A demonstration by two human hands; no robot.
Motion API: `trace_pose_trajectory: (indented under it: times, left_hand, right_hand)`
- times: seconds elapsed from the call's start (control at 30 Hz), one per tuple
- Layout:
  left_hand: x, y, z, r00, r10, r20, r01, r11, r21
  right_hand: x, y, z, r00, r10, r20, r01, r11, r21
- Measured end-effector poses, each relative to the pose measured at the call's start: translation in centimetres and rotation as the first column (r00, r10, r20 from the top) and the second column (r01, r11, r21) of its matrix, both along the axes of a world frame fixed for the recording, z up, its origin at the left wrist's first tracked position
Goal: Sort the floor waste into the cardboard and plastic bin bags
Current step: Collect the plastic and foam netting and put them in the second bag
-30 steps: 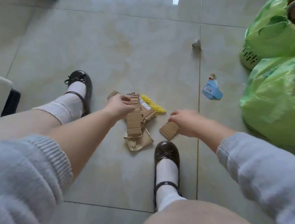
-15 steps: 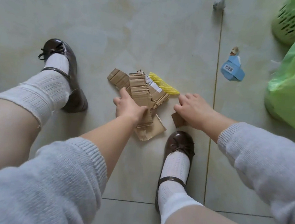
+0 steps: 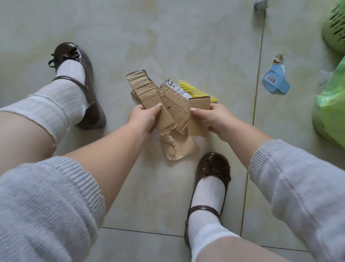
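Between the two brown shoes, the left hand [image 3: 146, 116] and right hand [image 3: 211, 118] are closed on cardboard pieces [image 3: 169, 108] above the floor [image 3: 175, 27], not bagged yet, while a blue scrap [image 3: 275, 81] and a grey wad [image 3: 261, 2] wait nearer the green bag [image 3: 343, 98].

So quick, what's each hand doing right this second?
Left hand: closed on the stack of cardboard strips.
Right hand: closed on a small cardboard piece, pressed against that stack.
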State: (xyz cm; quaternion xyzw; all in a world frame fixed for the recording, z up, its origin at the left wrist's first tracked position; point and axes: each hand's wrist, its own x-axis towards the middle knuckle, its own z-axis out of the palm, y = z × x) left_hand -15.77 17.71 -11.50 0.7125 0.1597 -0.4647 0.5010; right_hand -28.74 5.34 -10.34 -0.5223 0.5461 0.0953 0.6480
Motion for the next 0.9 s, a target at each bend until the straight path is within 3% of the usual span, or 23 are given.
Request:
trace_pose_trajectory:
  times: [0.17,0.37,0.53,0.63,0.9]
  left_hand:
    - [0.1,-1.0,0.0,0.997,0.049,-0.055,-0.050,0.999,-0.016]
    - [0.9,-0.5,-0.2,0.984,0.147,-0.103,-0.150,0.988,-0.023]
    - [2.3,-0.5,1.2,0.963,0.237,-0.131,-0.250,0.963,-0.103]
    - [3.1,-0.4,1.7,0.955,0.255,-0.149,-0.279,0.945,-0.169]
    - [2.8,-0.2,2.7,0.981,0.104,-0.165,-0.138,0.967,-0.212]
  right_hand:
    - [1.5,0.9,-1.3,0.999,0.007,-0.046,-0.015,0.982,-0.188]
    - [0.7,0.7,-0.7,0.979,-0.196,0.055,0.203,0.957,-0.207]
    - [-1.6,-0.5,0.9,0.953,-0.263,0.150,0.283,0.950,-0.133]
    - [-2.7,-0.9,2.0,0.920,-0.322,0.224,0.324,0.946,0.032]
    - [-1.7,2.4,1.8,0.901,-0.381,0.208,0.292,0.887,0.357]
